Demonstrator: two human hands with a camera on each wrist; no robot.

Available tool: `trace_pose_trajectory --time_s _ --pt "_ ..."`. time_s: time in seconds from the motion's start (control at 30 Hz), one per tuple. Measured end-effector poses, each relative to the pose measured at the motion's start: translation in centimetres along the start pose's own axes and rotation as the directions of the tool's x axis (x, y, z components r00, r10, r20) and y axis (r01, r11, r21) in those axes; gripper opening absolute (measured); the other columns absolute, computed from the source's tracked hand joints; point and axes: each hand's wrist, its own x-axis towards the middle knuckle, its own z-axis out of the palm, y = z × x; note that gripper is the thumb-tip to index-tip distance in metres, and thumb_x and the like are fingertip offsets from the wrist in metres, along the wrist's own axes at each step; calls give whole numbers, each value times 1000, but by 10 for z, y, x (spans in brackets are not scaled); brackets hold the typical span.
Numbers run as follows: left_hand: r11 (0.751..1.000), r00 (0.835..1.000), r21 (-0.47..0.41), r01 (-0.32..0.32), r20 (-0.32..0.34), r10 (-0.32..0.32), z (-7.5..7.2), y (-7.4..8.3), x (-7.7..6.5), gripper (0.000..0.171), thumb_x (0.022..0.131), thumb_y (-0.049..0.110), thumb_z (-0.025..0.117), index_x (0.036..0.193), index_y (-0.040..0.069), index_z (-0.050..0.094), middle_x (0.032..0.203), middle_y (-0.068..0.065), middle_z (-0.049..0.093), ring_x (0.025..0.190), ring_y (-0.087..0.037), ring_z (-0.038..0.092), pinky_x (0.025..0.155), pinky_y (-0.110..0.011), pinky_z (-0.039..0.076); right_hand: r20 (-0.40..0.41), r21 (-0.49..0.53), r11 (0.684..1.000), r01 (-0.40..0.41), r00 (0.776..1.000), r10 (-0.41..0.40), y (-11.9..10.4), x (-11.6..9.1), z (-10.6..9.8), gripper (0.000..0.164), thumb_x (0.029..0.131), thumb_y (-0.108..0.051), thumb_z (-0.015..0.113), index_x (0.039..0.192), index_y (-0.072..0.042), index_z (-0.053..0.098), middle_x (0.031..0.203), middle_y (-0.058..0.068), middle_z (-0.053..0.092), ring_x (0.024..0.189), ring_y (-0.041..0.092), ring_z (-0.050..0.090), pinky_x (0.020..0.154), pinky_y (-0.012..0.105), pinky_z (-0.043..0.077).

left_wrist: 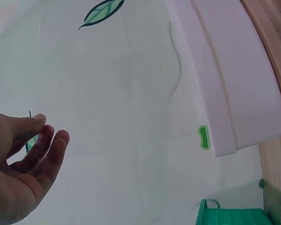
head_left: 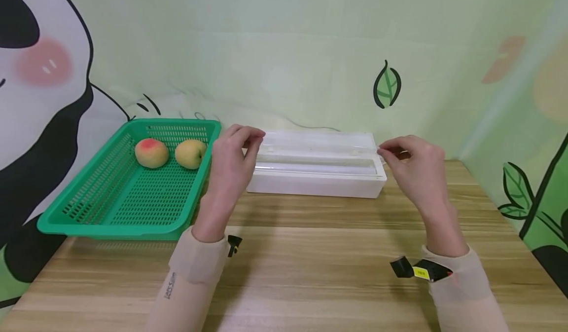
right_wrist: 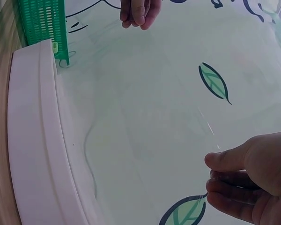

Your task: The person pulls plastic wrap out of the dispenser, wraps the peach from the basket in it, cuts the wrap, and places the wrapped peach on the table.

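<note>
A white cling film dispenser box [head_left: 315,187] lies on the table with a shiny roll [head_left: 316,167] inside it. My left hand [head_left: 231,160] is raised at the box's left end, thumb and fingertips pinched together. At the right end my right hand [head_left: 417,169] pinches in the same way. Clear cling film [right_wrist: 210,127] shows only as faint glints by the right thumb in the right wrist view; it appears to stretch between both hands. Most of its outline is too transparent to follow.
To the left, a green plastic basket [head_left: 177,226] holds a red-blushed peach [head_left: 151,153] and a yellow peach-like fruit [head_left: 190,154]. A pale printed backdrop [head_left: 310,65] hangs behind the wooden table [head_left: 328,273]. A thin cord [head_left: 310,126] runs behind the box.
</note>
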Motion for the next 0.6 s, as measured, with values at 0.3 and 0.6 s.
trace_pose_trajectory --time_s 0.3,0.6 --pt "1000 1000 0 -10 -17 10 -4 5 0 5 92 1 68 93 0 73 88 -6 64 79 -19 62 71 -26 49 -12 -13 1000 11 1000 -12 -3 -1 -3 9 86 -3 75 95 -1 74 91 6 68 79 21 65 72 10 44" --pt "1000 999 -2 -27 -28 27 -8 9 2 6 92 0 67 93 -1 73 88 -7 64 78 -19 61 71 -25 49 -52 5 998 58 997 -58 -9 -1 -8 10 84 0 76 94 -1 75 89 8 69 77 23 66 72 7 42"
